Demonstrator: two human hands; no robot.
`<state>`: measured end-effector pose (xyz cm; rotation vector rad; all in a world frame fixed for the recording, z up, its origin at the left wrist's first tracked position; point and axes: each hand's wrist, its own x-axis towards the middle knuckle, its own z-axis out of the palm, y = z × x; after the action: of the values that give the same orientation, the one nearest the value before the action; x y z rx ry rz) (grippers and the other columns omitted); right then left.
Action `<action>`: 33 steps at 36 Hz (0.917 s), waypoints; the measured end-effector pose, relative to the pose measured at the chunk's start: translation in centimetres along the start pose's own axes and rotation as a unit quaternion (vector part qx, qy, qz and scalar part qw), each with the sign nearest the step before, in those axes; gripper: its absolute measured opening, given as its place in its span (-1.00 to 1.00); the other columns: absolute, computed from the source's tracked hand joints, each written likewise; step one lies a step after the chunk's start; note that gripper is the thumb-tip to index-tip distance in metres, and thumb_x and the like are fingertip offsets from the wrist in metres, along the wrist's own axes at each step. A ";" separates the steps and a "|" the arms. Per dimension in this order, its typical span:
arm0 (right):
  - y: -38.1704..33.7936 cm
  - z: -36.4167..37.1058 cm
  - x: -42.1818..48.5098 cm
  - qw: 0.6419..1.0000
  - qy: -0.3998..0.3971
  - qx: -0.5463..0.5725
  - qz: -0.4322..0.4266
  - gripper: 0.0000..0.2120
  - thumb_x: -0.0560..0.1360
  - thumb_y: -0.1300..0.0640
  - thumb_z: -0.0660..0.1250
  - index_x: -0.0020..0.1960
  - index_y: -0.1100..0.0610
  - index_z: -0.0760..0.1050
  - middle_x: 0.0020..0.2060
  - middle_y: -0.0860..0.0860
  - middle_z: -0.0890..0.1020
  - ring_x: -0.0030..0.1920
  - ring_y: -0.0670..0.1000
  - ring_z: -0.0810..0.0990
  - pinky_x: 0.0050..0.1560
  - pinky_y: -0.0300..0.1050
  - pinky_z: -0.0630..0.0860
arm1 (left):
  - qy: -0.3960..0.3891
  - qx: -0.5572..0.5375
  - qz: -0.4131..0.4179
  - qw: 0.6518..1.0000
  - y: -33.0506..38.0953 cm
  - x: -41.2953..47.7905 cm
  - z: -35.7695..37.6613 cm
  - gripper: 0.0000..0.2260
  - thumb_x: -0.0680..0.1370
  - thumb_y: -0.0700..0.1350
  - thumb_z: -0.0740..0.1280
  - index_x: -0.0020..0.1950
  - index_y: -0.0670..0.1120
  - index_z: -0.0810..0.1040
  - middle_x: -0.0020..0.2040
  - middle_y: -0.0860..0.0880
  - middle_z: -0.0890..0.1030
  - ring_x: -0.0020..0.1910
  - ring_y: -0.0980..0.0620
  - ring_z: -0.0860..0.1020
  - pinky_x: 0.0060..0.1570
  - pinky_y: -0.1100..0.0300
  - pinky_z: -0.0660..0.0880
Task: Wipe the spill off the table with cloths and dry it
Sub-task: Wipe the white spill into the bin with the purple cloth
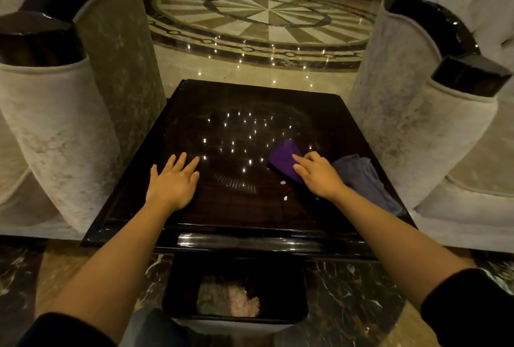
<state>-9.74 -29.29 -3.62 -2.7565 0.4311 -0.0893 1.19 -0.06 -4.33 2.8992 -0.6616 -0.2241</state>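
Observation:
A dark glossy square table (194, 102) stands in front of me. My left hand (173, 182) lies flat on its left half, fingers spread, holding nothing. My right hand (318, 174) presses down on a purple cloth (282, 157) on the right half, fingers on the cloth's near edge. A grey cloth (361, 177) lies crumpled just right of that hand, near the table's right edge. Two small white bits (283, 190) rest on the tabletop between my hands. Ceiling lights reflect in the surface, and I cannot make out any liquid.
A black bin (294, 285) holding crumpled tissue sits on the floor under the table's near edge. Pale upholstered armchairs with dark glossy arms flank the table, one on the left (69, 113) and one on the right (434, 113). Polished marble floor lies beyond.

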 end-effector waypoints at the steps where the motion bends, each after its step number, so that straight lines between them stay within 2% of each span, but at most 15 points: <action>1: -0.5 0.2 -0.5 1.000 0.002 -0.005 -0.011 -0.58 0.58 -0.03 0.04 0.40 0.05 0.22 0.27 0.12 0.37 0.24 0.16 0.34 0.22 -0.01 0.30 | 0.000 0.000 0.000 1.000 0.0 0.0 0.0 -0.56 0.62 0.06 -0.11 0.50 0.08 -0.02 0.55 -0.03 -0.03 0.52 -0.05 -0.10 0.45 -0.18 -0.12; 12: -7.6 2.1 -8.2 0.990 -0.012 -0.033 -0.138 -0.55 0.55 -0.04 0.12 0.40 0.05 0.22 0.19 0.09 0.40 0.14 0.09 0.36 0.13 -0.05 0.38 | -0.001 0.002 0.001 1.000 0.1 -0.4 -0.1 -0.56 0.62 0.05 -0.11 0.50 0.07 -0.02 0.55 -0.04 -0.03 0.52 -0.06 -0.09 0.45 -0.17 -0.11; 18: -9.9 2.7 -12.0 0.977 0.002 -0.050 -0.207 -0.56 0.56 0.02 0.13 0.40 0.12 0.24 0.19 0.17 0.42 0.11 0.16 0.40 0.10 0.00 0.44 | -0.004 -0.002 0.001 1.000 0.3 -0.6 -0.3 -0.56 0.62 0.05 -0.11 0.51 0.06 -0.02 0.55 -0.05 -0.04 0.52 -0.06 -0.10 0.45 -0.18 -0.11; 21: -10.9 3.0 -13.8 0.963 0.006 -0.047 -0.267 -0.62 0.51 0.11 0.24 0.29 0.21 0.38 0.05 0.24 0.53 -0.03 0.23 0.51 -0.17 0.02 0.57 | -0.004 -0.005 0.000 1.000 0.3 -0.6 -0.5 -0.56 0.62 0.04 -0.11 0.51 0.05 -0.02 0.55 -0.05 -0.04 0.52 -0.06 -0.10 0.45 -0.17 -0.12; 23: -11.5 3.2 -14.8 0.953 0.004 -0.039 -0.300 -0.66 0.48 0.14 0.28 0.21 0.24 0.46 -0.04 0.25 0.58 -0.13 0.25 0.55 -0.30 -0.01 0.59 | -0.005 -0.007 0.001 1.000 0.3 -0.6 -0.6 -0.56 0.62 0.04 -0.11 0.51 0.05 -0.02 0.55 -0.06 -0.04 0.52 -0.06 -0.10 0.45 -0.17 -0.12; 27: -12.1 2.7 -15.4 0.956 0.022 0.014 -0.291 -0.64 0.49 0.07 0.16 0.19 0.24 0.48 -0.06 0.23 0.60 -0.14 0.22 0.57 -0.29 -0.01 0.60 | -0.011 -0.008 0.000 1.000 0.3 -0.7 -0.6 -0.56 0.62 0.04 -0.12 0.51 0.05 -0.03 0.55 -0.05 -0.05 0.52 -0.06 -0.11 0.45 -0.16 -0.13; 33: -11.0 0.4 -13.0 0.961 0.105 0.051 -0.250 -0.68 0.47 0.14 0.26 0.19 0.23 0.49 -0.06 0.22 0.59 -0.10 0.22 0.56 -0.12 -0.03 0.56 | -0.012 -0.008 0.002 1.000 0.3 -0.4 -0.6 -0.56 0.62 0.05 -0.12 0.51 0.06 -0.04 0.55 -0.04 -0.05 0.52 -0.05 -0.11 0.46 -0.16 -0.13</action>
<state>-18.90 -15.37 -0.27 -2.6951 -0.2263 -0.5161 0.79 -0.05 -3.65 2.8840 -0.6664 -0.2625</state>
